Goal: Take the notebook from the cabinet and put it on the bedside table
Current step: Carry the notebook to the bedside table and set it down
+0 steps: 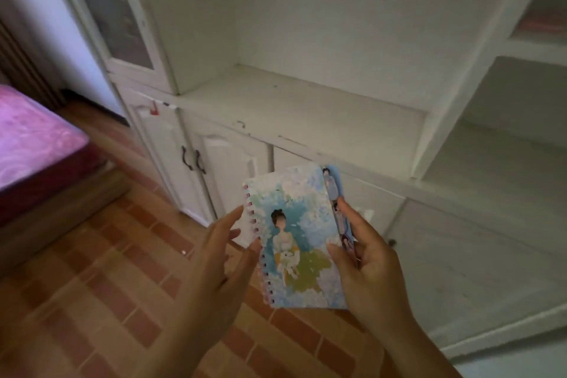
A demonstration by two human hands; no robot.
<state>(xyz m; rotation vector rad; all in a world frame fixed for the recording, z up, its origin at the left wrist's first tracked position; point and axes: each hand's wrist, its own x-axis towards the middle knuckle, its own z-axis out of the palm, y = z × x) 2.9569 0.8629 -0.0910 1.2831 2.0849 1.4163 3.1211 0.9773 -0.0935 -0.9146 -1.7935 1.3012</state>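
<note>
A small spiral-bound notebook (296,239) is held in mid-air in front of the white cabinet (306,70), below the cabinet's wide open shelf (300,113) and level with its lower doors. The cover is painted in blue, white and green, with a figure in a white dress; the pink spiral binding runs down its left edge. The right hand (368,258) is closed around the notebook's right edge, thumb on the cover and fingers behind. The left hand (214,258) is spread wide just left of the notebook, its fingertips touching or nearly touching the spiral edge; actual contact cannot be told. Left of the cabinet, a bed (33,144) with a pink cover is seen. Under the notebook lies a floor (92,301) of red-brown and tan tiles.
</note>
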